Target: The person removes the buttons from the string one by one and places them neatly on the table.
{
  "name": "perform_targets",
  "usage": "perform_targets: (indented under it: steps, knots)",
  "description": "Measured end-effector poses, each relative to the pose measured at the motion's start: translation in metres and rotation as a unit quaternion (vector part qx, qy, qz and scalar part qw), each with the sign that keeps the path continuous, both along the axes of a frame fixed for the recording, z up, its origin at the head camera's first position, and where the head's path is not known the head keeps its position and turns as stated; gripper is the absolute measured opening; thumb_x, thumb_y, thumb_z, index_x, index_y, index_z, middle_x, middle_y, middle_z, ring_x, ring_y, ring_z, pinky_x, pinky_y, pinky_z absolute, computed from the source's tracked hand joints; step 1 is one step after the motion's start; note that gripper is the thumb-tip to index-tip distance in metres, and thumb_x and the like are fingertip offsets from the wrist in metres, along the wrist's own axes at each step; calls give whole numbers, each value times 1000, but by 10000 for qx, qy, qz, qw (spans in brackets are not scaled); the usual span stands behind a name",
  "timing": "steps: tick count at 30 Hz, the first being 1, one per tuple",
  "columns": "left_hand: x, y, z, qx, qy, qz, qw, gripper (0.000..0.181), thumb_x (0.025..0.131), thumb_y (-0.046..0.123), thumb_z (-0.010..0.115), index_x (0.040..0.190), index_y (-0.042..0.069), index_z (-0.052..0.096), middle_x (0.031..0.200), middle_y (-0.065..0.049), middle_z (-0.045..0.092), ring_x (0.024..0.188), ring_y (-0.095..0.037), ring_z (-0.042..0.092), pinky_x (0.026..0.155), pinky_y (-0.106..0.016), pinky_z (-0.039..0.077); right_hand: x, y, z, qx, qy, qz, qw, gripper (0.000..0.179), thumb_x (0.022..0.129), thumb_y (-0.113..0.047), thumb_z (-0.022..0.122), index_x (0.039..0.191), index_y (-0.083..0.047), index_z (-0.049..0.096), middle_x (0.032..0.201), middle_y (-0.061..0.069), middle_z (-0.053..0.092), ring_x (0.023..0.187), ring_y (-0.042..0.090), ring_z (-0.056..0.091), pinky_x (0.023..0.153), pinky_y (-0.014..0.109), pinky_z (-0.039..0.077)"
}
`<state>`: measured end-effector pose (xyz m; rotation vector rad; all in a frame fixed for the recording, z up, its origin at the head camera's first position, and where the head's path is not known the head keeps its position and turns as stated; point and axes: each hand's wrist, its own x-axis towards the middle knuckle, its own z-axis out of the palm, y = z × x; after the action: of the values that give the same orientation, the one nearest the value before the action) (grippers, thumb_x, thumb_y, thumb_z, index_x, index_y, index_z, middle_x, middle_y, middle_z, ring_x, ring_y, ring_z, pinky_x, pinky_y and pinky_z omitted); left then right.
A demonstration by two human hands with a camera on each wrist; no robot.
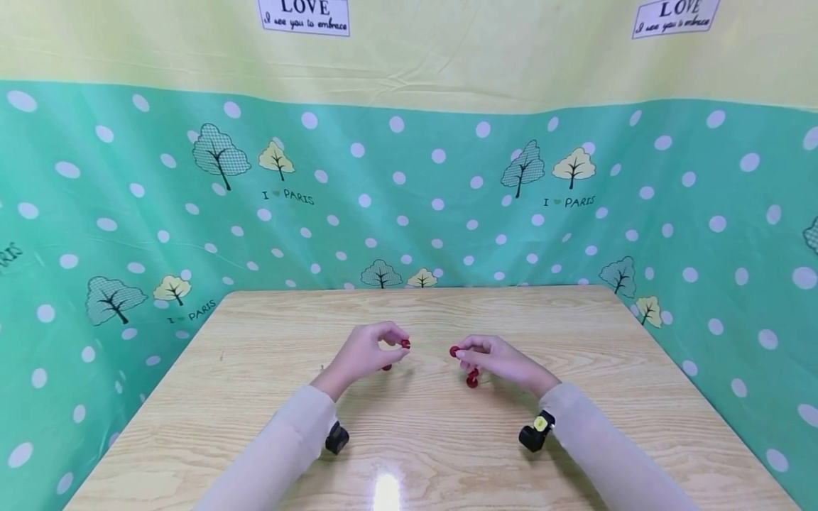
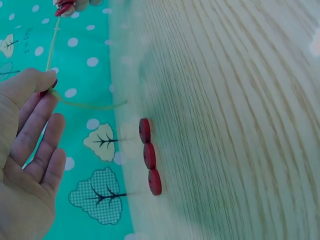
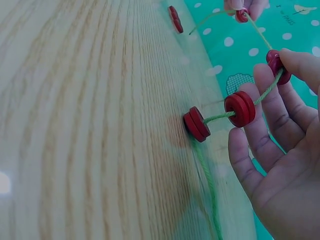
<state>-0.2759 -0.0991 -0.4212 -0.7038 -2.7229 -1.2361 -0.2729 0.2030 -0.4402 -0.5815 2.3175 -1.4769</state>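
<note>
In the head view my left hand point(image 1: 363, 352) pinches a red button point(image 1: 405, 343) between thumb and forefinger, above the table. A green cord point(image 2: 53, 42) runs from it across to the right hand, and its free end sticks out past the left fingertips. My right hand point(image 1: 505, 360) pinches red buttons point(image 3: 278, 66) threaded on that cord, the other fingers loosely spread. Below them, more red buttons point(image 3: 240, 109) hang on the cord beside the fingers, and a lower stack point(image 3: 196, 125) sits close over the tabletop. The cord's tail trails down from there.
Three loose red buttons point(image 2: 150, 156) lie in a row on the wooden table point(image 1: 409, 440), close under the left hand. A green dotted curtain point(image 1: 422, 213) hangs along the table's back and sides. Each wrist wears a small black camera point(image 1: 336, 438).
</note>
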Motion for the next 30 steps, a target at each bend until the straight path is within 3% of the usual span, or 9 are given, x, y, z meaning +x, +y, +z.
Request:
perform_targets:
  steps: [8, 21, 30]
  knots:
    - [1, -7, -2, -47, 3, 62, 10000, 16, 88, 24, 80, 102, 24, 74, 96, 11, 69, 96, -13, 63, 80, -36, 52, -1, 1, -1, -140, -54, -43, 9999, 34, 102, -33, 59, 117, -3, 64, 99, 18, 67, 88, 24, 63, 81, 40, 53]
    - [3, -18, -3, 14, -145, 216, 9997, 18, 87, 24, 80, 104, 23, 74, 97, 10, 70, 95, -14, 63, 78, -35, 53, -1, 2, -1, -188, -23, -96, 9998, 36, 102, -34, 60, 117, -3, 64, 99, 19, 67, 88, 24, 63, 82, 39, 52]
    - [2, -24, -3, -69, 23, 207, 9998, 19, 86, 23, 80, 104, 19, 75, 95, 9, 71, 94, -16, 65, 79, -37, 52, -1, 2, -1, -200, 4, -122, 9997, 36, 102, -32, 60, 115, 1, 63, 98, 19, 67, 88, 24, 63, 81, 39, 53]
